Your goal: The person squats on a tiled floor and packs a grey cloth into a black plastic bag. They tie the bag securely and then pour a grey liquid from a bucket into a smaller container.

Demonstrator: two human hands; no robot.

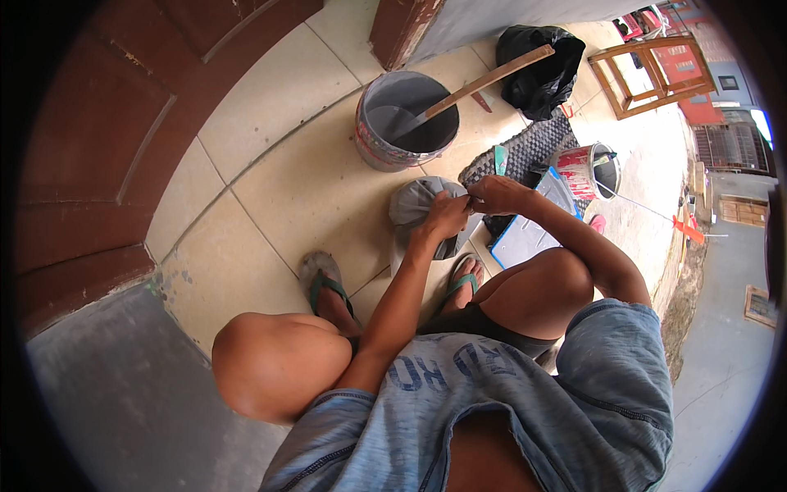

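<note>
A bulging grey plastic bag (413,203) stands on the floor tiles between my feet, and its contents are hidden. My left hand (449,214) grips the bag's gathered top. Against it, my right hand (497,194) pinches at the same bunched plastic, its fingertips meeting those of the left. What exactly lies between the fingers is too small to tell. Just beyond the bag is a large bucket (393,161) with grey liquid inside. A wooden stick (492,80) leans across its rim, its lower end coated grey.
A blue-edged tray (529,237) smeared with grey lies beside my right forearm. Near it are a woven mat (529,147), a green-topped scraper (500,160) and a red-and-white paint bucket (575,172). Farther off are a black plastic bag (541,80) and a wooden frame (621,104). A brown door (92,135) stands left.
</note>
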